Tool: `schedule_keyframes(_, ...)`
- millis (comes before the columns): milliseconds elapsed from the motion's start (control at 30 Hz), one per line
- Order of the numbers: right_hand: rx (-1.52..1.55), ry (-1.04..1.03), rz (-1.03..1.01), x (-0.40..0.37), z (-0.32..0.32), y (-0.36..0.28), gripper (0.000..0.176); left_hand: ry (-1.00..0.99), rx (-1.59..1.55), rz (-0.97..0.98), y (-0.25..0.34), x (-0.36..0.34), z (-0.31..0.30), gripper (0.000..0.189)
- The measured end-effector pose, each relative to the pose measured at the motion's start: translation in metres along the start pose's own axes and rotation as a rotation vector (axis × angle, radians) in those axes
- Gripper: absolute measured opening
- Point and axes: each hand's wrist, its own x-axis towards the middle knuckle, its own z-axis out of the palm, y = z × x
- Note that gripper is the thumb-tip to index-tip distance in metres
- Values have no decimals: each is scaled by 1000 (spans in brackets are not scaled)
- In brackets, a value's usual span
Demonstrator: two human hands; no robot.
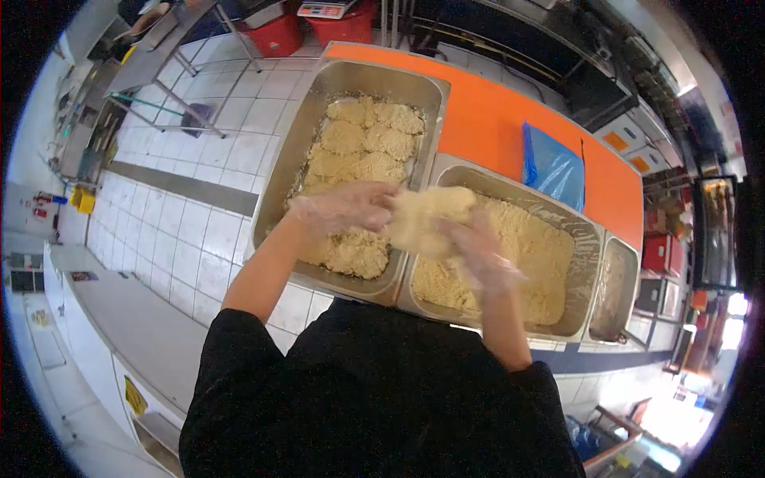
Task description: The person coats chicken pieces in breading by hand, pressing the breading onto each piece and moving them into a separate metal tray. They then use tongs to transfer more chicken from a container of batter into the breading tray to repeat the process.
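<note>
A flat piece of food coated in pale crumbs, like a breaded cutlet [426, 219], is held up between my two hands, slightly blurred. My left hand [347, 207], in a clear plastic glove, grips its left edge. On its right edge are the fingers of my right hand [482, 247], also gloved. Below the left hand, a deep metal pan [315, 88] contains rows of breaded cutlets [388, 142]. Under the right hand, a second metal pan [588, 271] is filled with loose breadcrumbs [538, 247]. The cutlet hangs above the two pans' adjoining rims.
The pans stand on an orange tabletop [498, 115]. A blue plastic bag [554, 171] lies behind the crumb pan. To the right is a smaller metal pan [613, 287] with a handle sticking out. Red bins [343, 30] and a steel table [155, 60] stand farther back.
</note>
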Motion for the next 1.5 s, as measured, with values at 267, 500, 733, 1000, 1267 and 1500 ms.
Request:
schedule_keyframes(267,-635,120,173,101,65,172,46,120,834,-351,-90,-8,-97,51)
schedule_keyframes(500,-1489,160,134,78,93,141,41,29,1172,-366,-87,5,-87,52)
schedule_keyframes(733,-1746,-29,-363,92,66,201,40,-127,1693,7,-125,6,-90,25)
schedule_keyframes(1000,-1116,355,-359,30,85,83,22,-267,2029,189,-86,-31,-72,43)
schedule_keyframes(1267,-315,900,-245,17,-36,109,56,-3,791,117,17,7,72,34)
schedule_keyframes(1500,631,838,-195,-2,-62,59,83,-71,1022,400,-5,74,166,33)
